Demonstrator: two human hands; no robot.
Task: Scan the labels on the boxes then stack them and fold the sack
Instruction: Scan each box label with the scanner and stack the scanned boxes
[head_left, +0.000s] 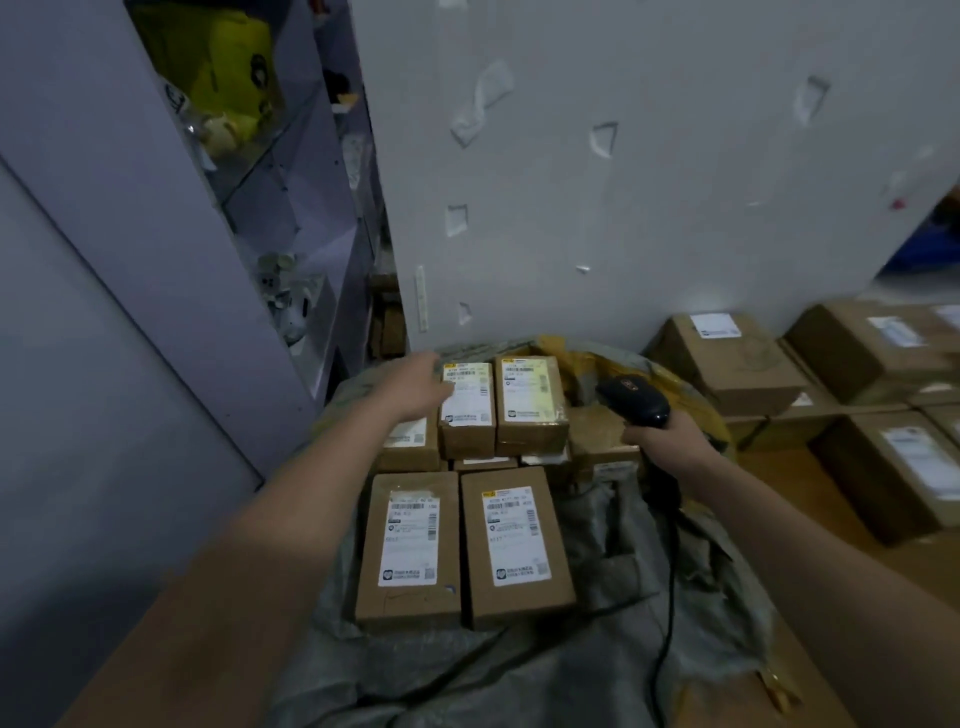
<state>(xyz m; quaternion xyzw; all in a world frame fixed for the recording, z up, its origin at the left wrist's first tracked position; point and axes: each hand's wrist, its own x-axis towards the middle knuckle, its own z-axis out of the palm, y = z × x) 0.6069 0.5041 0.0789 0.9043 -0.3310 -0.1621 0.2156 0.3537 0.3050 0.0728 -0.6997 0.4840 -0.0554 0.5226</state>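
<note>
Several brown cardboard boxes with white labels lie on an opened grey sack. Two flat boxes sit nearest me, one on the left and one on the right. Behind them stand two smaller boxes, left and right. My left hand reaches to the left small box and touches its upper left corner, fingers partly hidden. My right hand grips a black corded barcode scanner, held above the sack to the right of the boxes.
More labelled boxes are stacked against the white wall at the right, on the brown floor. A white shelf unit with toys stands at the left. The scanner cord trails down across the sack.
</note>
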